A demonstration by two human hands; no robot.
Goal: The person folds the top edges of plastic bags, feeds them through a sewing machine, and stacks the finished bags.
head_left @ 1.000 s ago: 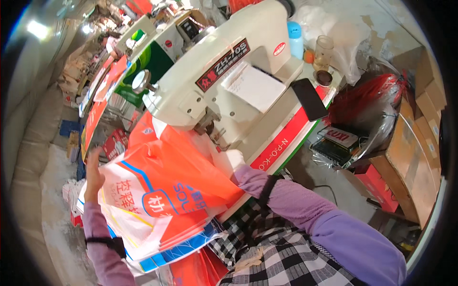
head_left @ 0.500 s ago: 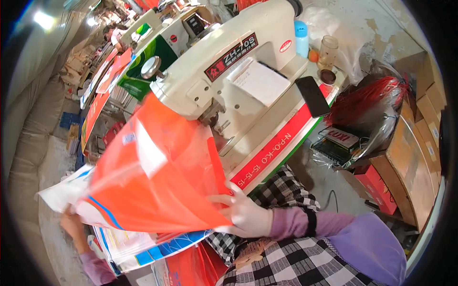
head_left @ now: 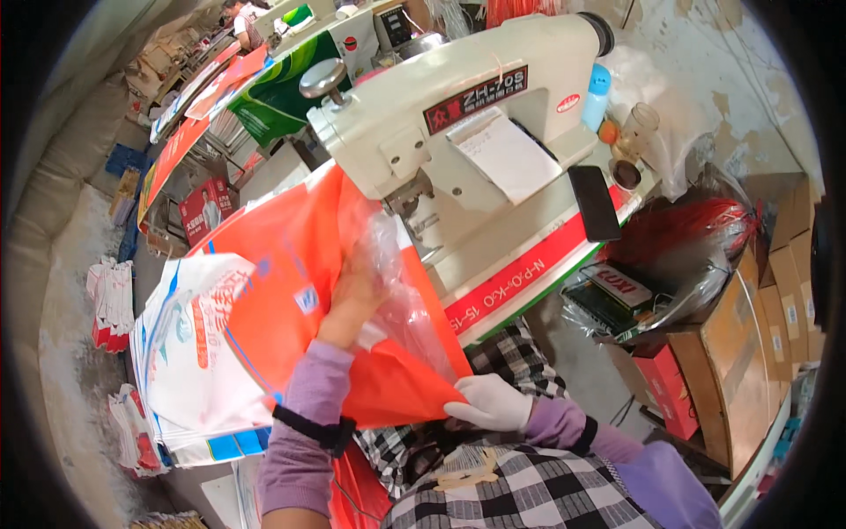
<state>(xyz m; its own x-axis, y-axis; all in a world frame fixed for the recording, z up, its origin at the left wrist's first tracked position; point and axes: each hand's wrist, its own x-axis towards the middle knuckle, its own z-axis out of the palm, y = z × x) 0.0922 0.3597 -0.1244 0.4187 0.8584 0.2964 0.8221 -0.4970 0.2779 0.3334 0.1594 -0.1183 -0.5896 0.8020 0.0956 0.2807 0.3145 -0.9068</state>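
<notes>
An orange and white woven sack [head_left: 291, 231] lies slanted in front of the cream sewing machine [head_left: 458, 106], its upper end near the needle area. A crumpled clear plastic liner [head_left: 407, 304] shows along its right part. My left hand [head_left: 354, 295], bare, reaches across the sack to the liner; its fingers are blurred and partly covered, so their grip does not show. At the sack's near right corner, my right hand [head_left: 493, 403], in a white glove, pinches the orange edge. More white and blue printed sacks [head_left: 233, 445] lie beneath.
On the machine's table are a notepad [head_left: 504, 157], a black phone [head_left: 595, 203], a glass jar [head_left: 641, 123] and a light blue bottle [head_left: 597, 97]. Cardboard boxes [head_left: 736, 379] and red string bundles [head_left: 705, 231] stand at right. A person [head_left: 247, 25] is far back left.
My left hand has come from the sack's far left edge to its middle, by the liner. The sack has spread flatter. My right hand still holds its near corner. The view has shifted slightly.
</notes>
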